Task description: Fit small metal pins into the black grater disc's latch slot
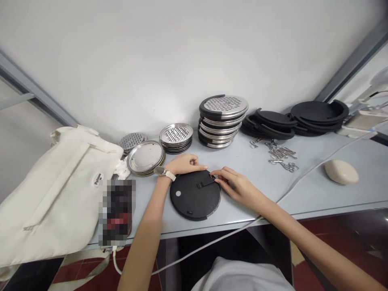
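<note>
A round black disc (194,204) lies flat near the table's front edge, with a pale round spot and a short black strap (207,183) on its face. My left hand (184,163) rests at the disc's far rim, its thumb along the edge and its fingers curled. At the strap's outer end, the thumb and forefinger of my right hand (235,184) pinch a small metal hook (211,176); part of it is hidden by the fingertips. Behind my hands stands a stack of silver perforated discs with black rims (224,121).
Loose metal hooks (280,152) lie to the right, before black round covers (269,121). Metal grater discs (176,135) and round plates (145,157) stand left. A cream bag (66,190), a blurred-out phone (118,212), a white cable (209,241) and a beige rounded object (341,171) surround the work.
</note>
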`<action>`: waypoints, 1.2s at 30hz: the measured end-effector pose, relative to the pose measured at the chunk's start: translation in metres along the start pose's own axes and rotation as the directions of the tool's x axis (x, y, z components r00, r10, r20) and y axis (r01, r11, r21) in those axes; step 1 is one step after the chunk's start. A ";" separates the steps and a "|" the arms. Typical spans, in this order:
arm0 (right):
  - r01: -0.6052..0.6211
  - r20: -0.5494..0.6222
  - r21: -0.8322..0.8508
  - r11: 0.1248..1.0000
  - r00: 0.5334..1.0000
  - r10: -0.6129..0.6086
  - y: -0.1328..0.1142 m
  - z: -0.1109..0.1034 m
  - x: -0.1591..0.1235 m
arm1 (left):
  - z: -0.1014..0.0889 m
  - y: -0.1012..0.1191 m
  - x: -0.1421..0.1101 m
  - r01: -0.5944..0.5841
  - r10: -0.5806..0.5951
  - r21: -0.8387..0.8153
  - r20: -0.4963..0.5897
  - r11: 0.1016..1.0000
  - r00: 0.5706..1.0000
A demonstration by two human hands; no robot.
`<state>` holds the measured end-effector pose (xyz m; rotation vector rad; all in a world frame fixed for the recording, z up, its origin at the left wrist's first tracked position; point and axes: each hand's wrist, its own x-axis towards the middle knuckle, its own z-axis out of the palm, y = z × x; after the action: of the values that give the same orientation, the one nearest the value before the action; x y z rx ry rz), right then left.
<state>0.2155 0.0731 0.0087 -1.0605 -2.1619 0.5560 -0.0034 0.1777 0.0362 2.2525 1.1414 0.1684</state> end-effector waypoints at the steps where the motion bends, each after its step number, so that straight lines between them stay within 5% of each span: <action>1: 0.000 -0.004 0.000 1.000 1.000 0.000 0.000 0.000 0.000 | 0.000 0.000 0.000 -0.001 0.001 0.000 0.000 1.000 1.000; 15: -0.087 -0.006 0.062 0.994 0.996 0.088 0.000 0.002 -0.003 | 0.000 0.001 0.000 0.009 -0.009 -0.012 0.000 1.000 1.000; 36: -0.002 -0.013 0.032 0.999 1.000 0.003 0.002 0.000 -0.001 | 0.002 -0.003 0.001 -0.019 0.019 -0.002 -0.011 1.000 1.000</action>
<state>0.2174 0.0729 0.0074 -1.0470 -2.1341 0.5818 -0.0043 0.1793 0.0329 2.2640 1.1253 0.1897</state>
